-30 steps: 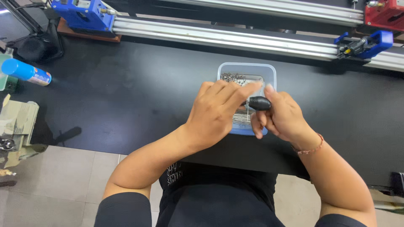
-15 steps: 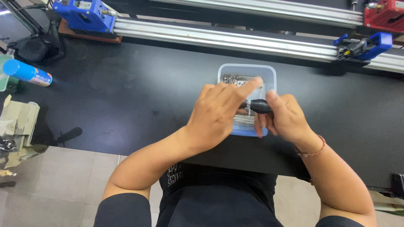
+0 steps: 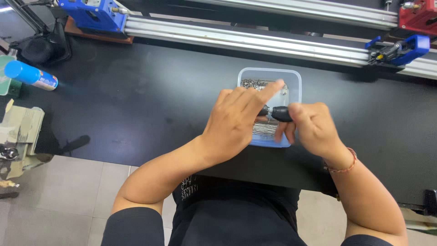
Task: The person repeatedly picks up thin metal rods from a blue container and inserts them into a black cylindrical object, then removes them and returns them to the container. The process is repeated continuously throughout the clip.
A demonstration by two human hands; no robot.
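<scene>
We find both hands raised together over a clear plastic container (image 3: 292,78) that sits on the black desk (image 3: 136,105), near its front edge and directly before the person. The right hand (image 3: 314,127) is closed around a small black tool (image 3: 278,113), whose dark barrel lies roughly level and points left toward the other hand; the right wrist, which carries a thin red cord bracelet (image 3: 342,166), bends inward from a forearm entering at lower right. The left hand (image 3: 234,120) comes in from lower left with its back toward the camera, fingers curled loosely and the index finger stretched up and right over the container. It meets the tip of the tool, but we cannot tell whether the fingers pinch anything there, as the palm side is hidden. Inside the container we note a heap of small metal parts (image 3: 255,84) in the far left corner, with more pale metal pieces showing under the hands; their kind is too small to judge. Beyond the container a long aluminium rail (image 3: 236,41) crosses the desk, bearing a blue fixture (image 3: 88,12) at its left end and a blue clamp (image 3: 400,49) at its right. A blue spray can (image 3: 31,75) lies at the left edge.
</scene>
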